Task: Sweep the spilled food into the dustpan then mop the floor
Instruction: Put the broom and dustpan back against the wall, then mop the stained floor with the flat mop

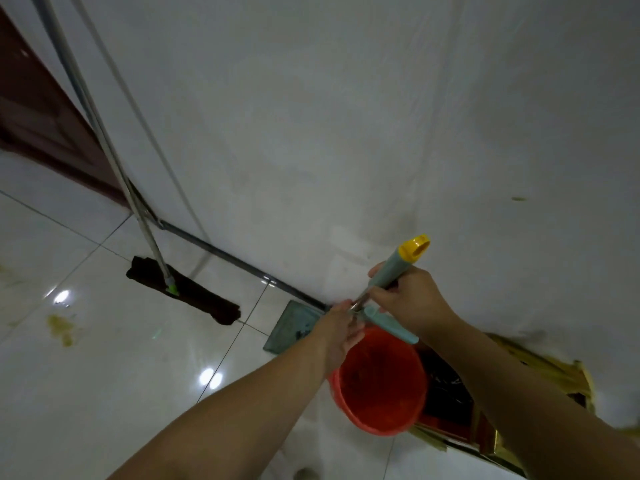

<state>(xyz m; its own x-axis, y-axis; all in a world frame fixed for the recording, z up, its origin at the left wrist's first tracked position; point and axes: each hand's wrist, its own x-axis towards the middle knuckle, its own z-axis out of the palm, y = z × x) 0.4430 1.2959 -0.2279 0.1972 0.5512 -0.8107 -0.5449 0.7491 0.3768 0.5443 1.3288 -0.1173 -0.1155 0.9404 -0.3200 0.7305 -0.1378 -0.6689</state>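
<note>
Both hands, left hand and right hand, grip teal handle (light, stiff, probably dustpan's); hold mid-shaft.

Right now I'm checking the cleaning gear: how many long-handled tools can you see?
2. A flat mop leans on the wall at left, head on the tiles. Both hands hold a teal handle with a yellow cap above the red bucket. Others may be out of view.
</note>
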